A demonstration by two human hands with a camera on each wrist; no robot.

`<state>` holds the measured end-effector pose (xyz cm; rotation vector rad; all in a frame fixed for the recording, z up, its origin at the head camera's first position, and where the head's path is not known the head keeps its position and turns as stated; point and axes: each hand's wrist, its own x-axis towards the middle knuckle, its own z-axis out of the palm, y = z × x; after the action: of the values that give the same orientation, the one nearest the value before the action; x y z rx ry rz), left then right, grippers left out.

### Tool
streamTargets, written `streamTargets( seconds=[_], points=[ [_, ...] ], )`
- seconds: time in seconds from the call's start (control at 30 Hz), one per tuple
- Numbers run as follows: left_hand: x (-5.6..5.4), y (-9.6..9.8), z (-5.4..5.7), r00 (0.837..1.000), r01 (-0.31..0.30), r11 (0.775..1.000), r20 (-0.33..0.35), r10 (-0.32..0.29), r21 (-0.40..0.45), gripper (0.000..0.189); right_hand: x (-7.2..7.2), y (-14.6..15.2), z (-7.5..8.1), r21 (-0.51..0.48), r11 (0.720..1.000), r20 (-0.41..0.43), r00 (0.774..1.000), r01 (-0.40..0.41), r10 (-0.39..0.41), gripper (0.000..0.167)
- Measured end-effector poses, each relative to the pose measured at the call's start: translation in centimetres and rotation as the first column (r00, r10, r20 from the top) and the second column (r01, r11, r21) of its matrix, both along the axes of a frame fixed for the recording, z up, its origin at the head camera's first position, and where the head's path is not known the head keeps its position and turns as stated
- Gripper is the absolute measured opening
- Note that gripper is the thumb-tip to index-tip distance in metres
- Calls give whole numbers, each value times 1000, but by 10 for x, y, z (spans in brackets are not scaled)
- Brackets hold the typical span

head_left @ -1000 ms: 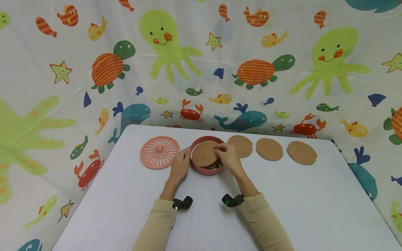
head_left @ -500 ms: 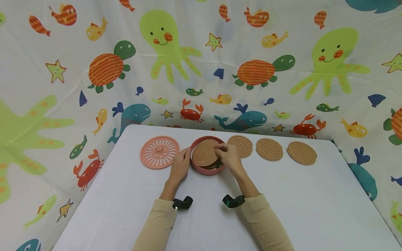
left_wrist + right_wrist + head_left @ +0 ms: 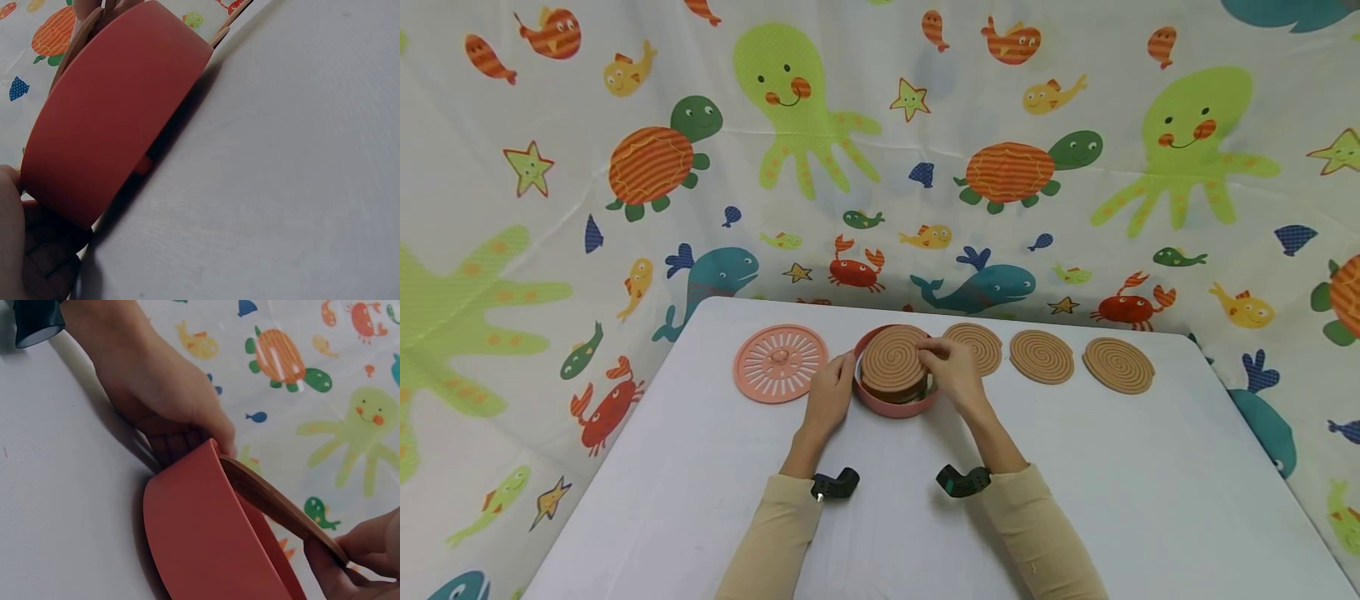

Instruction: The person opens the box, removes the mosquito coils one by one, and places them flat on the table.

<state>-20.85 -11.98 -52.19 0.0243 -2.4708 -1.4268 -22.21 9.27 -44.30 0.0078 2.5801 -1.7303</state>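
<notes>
A tan mosquito coil [image 3: 892, 360] is tilted over the mouth of a round red mosquito coil holder [image 3: 891, 410], with another coil partly visible beneath it. My right hand [image 3: 953, 373] pinches its right edge between thumb and fingers, also plain in the right wrist view, where the coil [image 3: 278, 500] slants above the rim. On the other side, my left hand [image 3: 830, 393] grips the holder's left wall, thumb at the rim and fingers curled against the side. In the left wrist view the outer wall of the holder [image 3: 119, 112] hides what lies within.
The slotted pink lid [image 3: 781, 357] with a centre knob lies left of the holder. To the right, three coils lie in a row: one [image 3: 976, 346] partly behind the right hand, a middle one [image 3: 1042, 357] and a far one [image 3: 1120, 365]. A patterned cloth [image 3: 880, 167] hangs behind the white table [image 3: 887, 533].
The pinched coil has risen and shifted slightly right, showing more of the coil beneath it. My right hand has moved slightly with it. My left hand has stayed on the holder.
</notes>
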Motion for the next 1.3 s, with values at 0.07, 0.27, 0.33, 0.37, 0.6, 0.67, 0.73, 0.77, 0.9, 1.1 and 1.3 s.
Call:
streamTargets(
  seconds=[0.07,0.27,0.33,0.37,0.6,0.67,0.73,0.77,0.9,1.1,1.3],
  points=[
    [0,0,1,1000,1,1000,-3,-1,1,41,0,2,1,-3,1000,-11,1000,3,-3,19],
    [0,-1,0,1000,1,1000,-8,-1,-3,41,2,7,3,-2,1000,-30,999,16,-16,20],
    [-1,-1,0,1000,-2,1000,-9,2,-4,40,2,9,4,0,1000,-28,999,26,-26,20],
    [-1,-1,1,1000,-3,1000,-10,3,-3,40,2,10,5,5,999,-29,999,32,-32,21],
    [0,-1,1,1000,-2,1000,-10,2,5,39,4,20,8,-33,998,-34,998,47,-49,22],
    [0,-1,2,1000,-1,1000,-10,1,6,39,6,22,10,-51,997,-33,998,50,-52,23],
    [0,-1,1,1000,-1,1000,-11,1,6,39,7,25,11,-64,996,-39,998,55,-58,23],
    [0,-1,1,1000,0,1000,-12,0,9,39,7,27,11,-68,996,-39,997,60,-62,24],
    [0,-1,1,1000,-3,1000,-15,3,7,40,9,32,13,-69,995,-37,996,75,-78,24],
    [0,-1,1,1000,-6,1000,-8,6,13,40,11,38,14,-68,994,-40,996,82,-85,23],
    [0,0,2,1000,0,1000,-6,0,8,40,14,47,12,-63,994,-51,994,90,-93,23]
  ],
)
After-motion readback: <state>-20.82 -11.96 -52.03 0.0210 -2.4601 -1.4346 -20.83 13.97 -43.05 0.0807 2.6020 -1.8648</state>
